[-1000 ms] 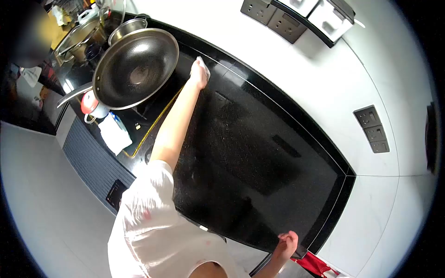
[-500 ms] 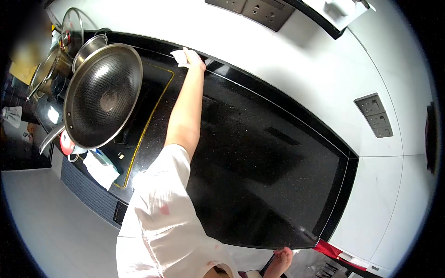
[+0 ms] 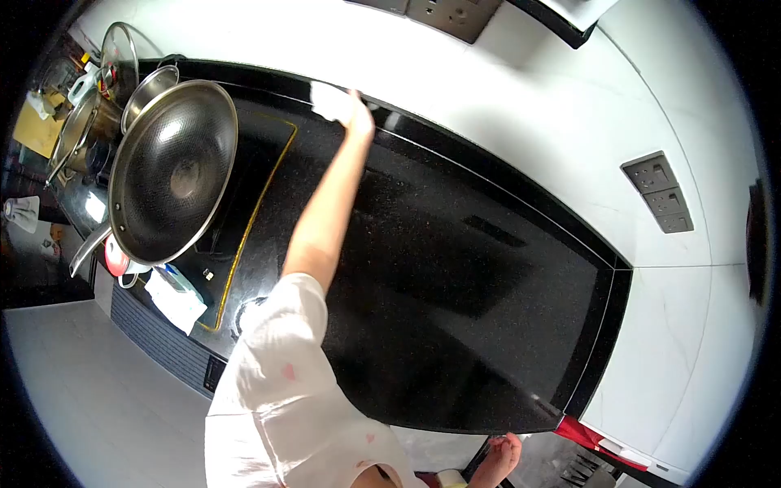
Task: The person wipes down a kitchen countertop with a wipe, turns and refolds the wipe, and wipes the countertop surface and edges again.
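My left hand (image 3: 359,122) reaches to the back of the black countertop (image 3: 455,309). Its fingers are closed on a white tissue (image 3: 329,101), which lies against the raised back edge by the wall. Down at the front edge, my right hand (image 3: 499,459) hangs beside the counter with its fingers loosely bent and apart, and nothing shows in it.
A large wok (image 3: 175,175) sits on the hob at the left, its handle toward the front. Behind it are a steel pot (image 3: 93,134), a small pan (image 3: 150,93) and a glass lid (image 3: 119,61). A tissue pack (image 3: 175,301) lies in front. Wall sockets (image 3: 657,191) are at the right.
My left hand has slid a little to the right along the back edge with the tissue, more of which shows. My right hand stays by the front edge. The view has shifted slightly.
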A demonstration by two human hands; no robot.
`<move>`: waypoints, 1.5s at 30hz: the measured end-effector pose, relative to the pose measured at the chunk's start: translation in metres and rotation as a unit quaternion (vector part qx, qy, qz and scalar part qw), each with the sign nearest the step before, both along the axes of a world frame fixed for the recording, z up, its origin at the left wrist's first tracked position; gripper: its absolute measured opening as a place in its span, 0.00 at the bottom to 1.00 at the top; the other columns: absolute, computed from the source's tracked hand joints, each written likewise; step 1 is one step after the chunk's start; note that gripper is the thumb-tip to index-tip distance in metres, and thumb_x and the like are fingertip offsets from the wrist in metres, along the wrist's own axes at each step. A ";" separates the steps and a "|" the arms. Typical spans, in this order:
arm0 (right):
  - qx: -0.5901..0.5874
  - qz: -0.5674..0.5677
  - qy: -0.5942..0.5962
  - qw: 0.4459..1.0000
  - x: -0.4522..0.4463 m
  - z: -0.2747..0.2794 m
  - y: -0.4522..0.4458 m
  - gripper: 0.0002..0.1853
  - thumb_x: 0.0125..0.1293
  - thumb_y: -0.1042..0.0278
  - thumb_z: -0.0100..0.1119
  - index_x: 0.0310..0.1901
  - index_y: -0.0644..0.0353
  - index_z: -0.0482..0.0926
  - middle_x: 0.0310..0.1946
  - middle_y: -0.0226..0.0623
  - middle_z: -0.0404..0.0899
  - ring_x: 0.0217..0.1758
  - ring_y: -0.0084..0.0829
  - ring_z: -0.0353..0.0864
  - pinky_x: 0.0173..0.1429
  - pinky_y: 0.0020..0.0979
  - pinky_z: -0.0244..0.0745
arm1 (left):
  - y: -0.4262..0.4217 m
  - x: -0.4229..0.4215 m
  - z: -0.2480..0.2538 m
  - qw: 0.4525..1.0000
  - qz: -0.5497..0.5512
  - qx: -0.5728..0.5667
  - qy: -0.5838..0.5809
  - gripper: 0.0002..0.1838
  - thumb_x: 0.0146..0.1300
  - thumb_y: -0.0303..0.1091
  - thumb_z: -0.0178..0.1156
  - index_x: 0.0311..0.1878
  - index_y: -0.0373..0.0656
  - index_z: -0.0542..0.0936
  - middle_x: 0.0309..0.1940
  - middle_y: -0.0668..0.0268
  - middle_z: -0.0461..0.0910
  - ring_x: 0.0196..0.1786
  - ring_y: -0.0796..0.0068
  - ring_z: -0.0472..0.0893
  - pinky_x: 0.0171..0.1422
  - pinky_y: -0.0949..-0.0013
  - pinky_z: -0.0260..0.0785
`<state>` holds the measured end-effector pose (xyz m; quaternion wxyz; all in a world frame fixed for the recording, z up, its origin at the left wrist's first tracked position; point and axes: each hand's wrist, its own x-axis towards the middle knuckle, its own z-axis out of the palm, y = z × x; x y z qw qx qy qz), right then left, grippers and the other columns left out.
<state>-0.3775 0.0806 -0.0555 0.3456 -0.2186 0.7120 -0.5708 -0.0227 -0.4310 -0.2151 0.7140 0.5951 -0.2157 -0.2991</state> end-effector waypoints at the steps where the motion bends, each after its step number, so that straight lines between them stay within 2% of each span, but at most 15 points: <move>1: 0.007 -0.006 0.002 1.000 -0.004 -0.002 0.002 0.10 0.57 0.70 0.51 0.38 0.66 0.73 0.27 0.36 0.73 0.31 0.28 0.71 0.41 0.27 0.67 | 0.011 0.016 0.024 0.997 -0.008 0.066 -0.029 0.33 0.61 0.44 0.43 0.61 0.31 0.47 0.64 0.54 0.41 0.67 0.61 0.42 0.68 0.68 0.30; 5: 0.012 -0.002 0.012 1.000 -0.006 -0.005 0.002 0.10 0.57 0.71 0.51 0.38 0.66 0.73 0.27 0.36 0.73 0.31 0.28 0.71 0.42 0.27 0.67 | 0.009 -0.006 -0.016 0.983 -0.029 0.079 -0.163 0.34 0.61 0.45 0.42 0.61 0.30 0.45 0.65 0.52 0.37 0.67 0.60 0.37 0.68 0.68 0.24; 6: 0.010 -0.002 0.011 1.000 -0.005 -0.005 0.001 0.10 0.56 0.71 0.51 0.39 0.66 0.73 0.27 0.36 0.73 0.31 0.28 0.71 0.42 0.28 0.67 | 0.005 -0.019 -0.041 0.988 -0.022 0.019 -0.150 0.34 0.61 0.45 0.40 0.62 0.30 0.43 0.65 0.51 0.34 0.68 0.61 0.34 0.68 0.68 0.25; 9: 0.008 -0.002 0.016 1.000 -0.008 -0.003 0.000 0.10 0.56 0.71 0.51 0.39 0.66 0.73 0.27 0.36 0.73 0.32 0.28 0.71 0.42 0.28 0.67 | 0.003 -0.025 -0.046 0.994 -0.069 0.065 -0.047 0.35 0.61 0.46 0.40 0.62 0.30 0.43 0.65 0.51 0.36 0.68 0.61 0.35 0.68 0.68 0.26; 12: 0.023 -0.011 0.024 0.999 -0.010 -0.008 0.000 0.09 0.57 0.72 0.50 0.39 0.65 0.73 0.26 0.36 0.72 0.31 0.28 0.71 0.41 0.28 0.67 | 0.003 0.008 -0.035 0.988 -0.086 0.118 -0.044 0.32 0.56 0.45 0.40 0.55 0.25 0.58 0.60 0.45 0.53 0.63 0.55 0.52 0.65 0.67 0.41; 17: 0.024 0.014 0.031 0.999 -0.011 -0.024 0.000 0.09 0.58 0.70 0.47 0.39 0.64 0.71 0.23 0.34 0.70 0.29 0.25 0.70 0.38 0.24 0.66 | 0.023 0.036 -0.025 0.902 -0.116 0.232 -0.344 0.32 0.52 0.46 0.39 0.51 0.24 0.63 0.54 0.40 0.60 0.61 0.52 0.56 0.65 0.65 0.44; 19: 0.032 0.011 0.032 0.999 -0.006 -0.021 -0.004 0.09 0.58 0.70 0.46 0.39 0.64 0.71 0.23 0.35 0.70 0.29 0.25 0.70 0.38 0.25 0.66 | 0.015 0.059 -0.006 0.866 -0.166 0.353 -0.313 0.31 0.51 0.47 0.37 0.46 0.26 0.69 0.49 0.41 0.66 0.56 0.49 0.64 0.61 0.63 0.53; 24: 0.024 0.007 0.026 0.999 -0.013 -0.028 0.011 0.09 0.58 0.71 0.45 0.39 0.65 0.71 0.23 0.35 0.70 0.29 0.25 0.70 0.38 0.26 0.66 | 0.022 0.104 0.043 0.774 -0.204 0.433 -0.414 0.22 0.47 0.44 0.44 0.37 0.37 0.77 0.38 0.47 0.75 0.46 0.57 0.74 0.50 0.64 0.64; 26: 0.024 -0.004 0.026 0.999 -0.010 -0.028 0.012 0.09 0.58 0.72 0.45 0.38 0.65 0.71 0.23 0.35 0.70 0.29 0.25 0.70 0.38 0.26 0.66 | -0.004 0.120 0.018 0.716 -0.246 0.423 -0.498 0.20 0.46 0.41 0.47 0.37 0.38 0.77 0.39 0.52 0.75 0.45 0.59 0.75 0.49 0.64 0.66; 30: 0.018 0.003 0.019 1.000 -0.007 -0.027 0.009 0.09 0.58 0.71 0.46 0.38 0.64 0.71 0.23 0.34 0.70 0.29 0.25 0.70 0.38 0.25 0.66 | 0.009 0.058 0.044 0.647 -0.325 0.401 -0.561 0.17 0.47 0.40 0.48 0.37 0.40 0.77 0.41 0.53 0.75 0.45 0.59 0.75 0.49 0.63 0.66; 33: 0.025 0.008 0.021 0.999 -0.006 -0.029 0.009 0.09 0.58 0.70 0.47 0.37 0.64 0.72 0.23 0.34 0.70 0.29 0.24 0.70 0.38 0.25 0.66 | 0.020 0.002 0.048 0.667 -0.354 0.300 -0.582 0.16 0.45 0.39 0.48 0.35 0.41 0.77 0.37 0.52 0.75 0.43 0.56 0.75 0.47 0.60 0.67; 35: 0.031 0.000 0.021 0.999 0.000 -0.023 0.004 0.09 0.58 0.70 0.47 0.38 0.64 0.72 0.23 0.34 0.70 0.29 0.24 0.70 0.38 0.25 0.66 | 0.011 -0.013 0.032 0.696 -0.333 0.333 -0.542 0.17 0.46 0.40 0.46 0.35 0.41 0.77 0.40 0.52 0.75 0.43 0.57 0.75 0.49 0.60 0.66; 38: 0.030 0.004 0.020 0.999 -0.001 -0.022 0.003 0.09 0.57 0.71 0.47 0.38 0.64 0.72 0.23 0.34 0.70 0.29 0.24 0.70 0.38 0.25 0.66 | 0.010 0.023 0.038 0.667 -0.322 0.383 -0.552 0.18 0.48 0.41 0.45 0.39 0.42 0.77 0.42 0.55 0.75 0.46 0.60 0.74 0.50 0.61 0.65; 43: 0.020 0.024 0.017 0.999 0.002 -0.023 -0.001 0.09 0.58 0.71 0.47 0.38 0.64 0.72 0.23 0.34 0.71 0.29 0.24 0.70 0.38 0.25 0.67 | 0.009 0.106 0.059 0.701 -0.246 0.417 -0.524 0.18 0.49 0.37 0.47 0.42 0.41 0.75 0.44 0.55 0.74 0.47 0.61 0.74 0.50 0.62 0.66; 45: 0.022 0.019 0.025 0.999 0.005 -0.025 -0.002 0.08 0.58 0.72 0.46 0.37 0.64 0.73 0.22 0.35 0.73 0.27 0.25 0.72 0.38 0.26 0.68 | 0.008 0.085 0.058 0.658 -0.275 0.413 -0.566 0.19 0.49 0.38 0.49 0.42 0.40 0.76 0.44 0.55 0.74 0.48 0.61 0.73 0.51 0.62 0.66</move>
